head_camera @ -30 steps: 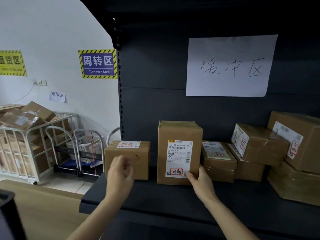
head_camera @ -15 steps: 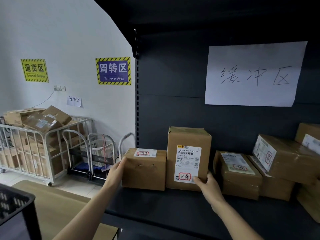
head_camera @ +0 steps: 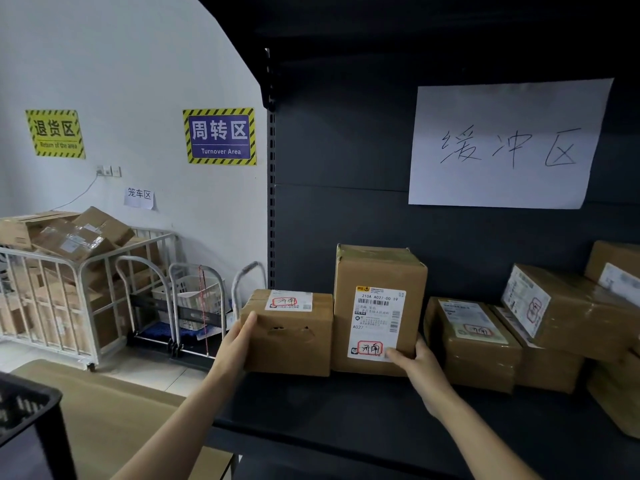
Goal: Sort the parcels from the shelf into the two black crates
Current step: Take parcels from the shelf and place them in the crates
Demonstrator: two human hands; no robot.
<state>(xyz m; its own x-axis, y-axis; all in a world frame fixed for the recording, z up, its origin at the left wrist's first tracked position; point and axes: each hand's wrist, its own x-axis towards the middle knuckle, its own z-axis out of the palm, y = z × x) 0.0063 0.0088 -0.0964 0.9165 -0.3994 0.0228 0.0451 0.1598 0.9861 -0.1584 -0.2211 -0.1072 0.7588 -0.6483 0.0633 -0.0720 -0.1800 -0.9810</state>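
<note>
A small brown parcel (head_camera: 291, 336) and a taller brown parcel (head_camera: 379, 306) stand side by side, touching, on the dark shelf (head_camera: 346, 414). My left hand (head_camera: 237, 344) grips the left side of the small parcel, thumb on its front. My right hand (head_camera: 414, 367) holds the lower right corner of the tall parcel, thumb on its white label. Several more brown parcels (head_camera: 474, 344) lie stacked further right on the shelf. A corner of one black crate (head_camera: 29, 410) shows at the lower left.
A white paper sign (head_camera: 502, 143) hangs on the shelf's back panel. Left of the shelf stand a metal cage cart (head_camera: 45, 289) full of boxes and folded hand trolleys (head_camera: 187, 306). A wooden tabletop (head_camera: 114, 407) lies below the shelf edge.
My left hand has gone from hovering in front of the small parcel to gripping its left side. The small parcel now touches the tall one. The right hand stays on the tall parcel.
</note>
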